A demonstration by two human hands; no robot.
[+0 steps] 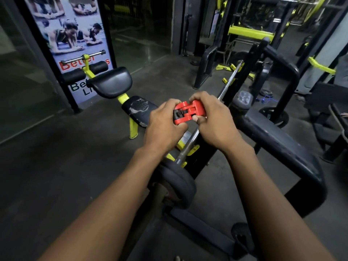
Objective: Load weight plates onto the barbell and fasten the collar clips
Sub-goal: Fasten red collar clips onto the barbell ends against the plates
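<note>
A red collar clip [188,111] with a black latch is held in the air between both hands, above the barbell. My left hand [164,127] grips its left side and my right hand [213,119] grips its right side, thumb under it. The steel barbell [228,81] runs from far right down towards me and rests on a black rack. A black weight plate [178,182] sits on the near end of the bar, below my wrists. The bar's near tip is hidden behind my left forearm.
A black and yellow bench [111,82] stands to the left in front of a poster. Black rack tubing [278,140] curves around the right side. More yellow and black machines fill the back right. A small plate and a blue cord [266,98] lie on the floor.
</note>
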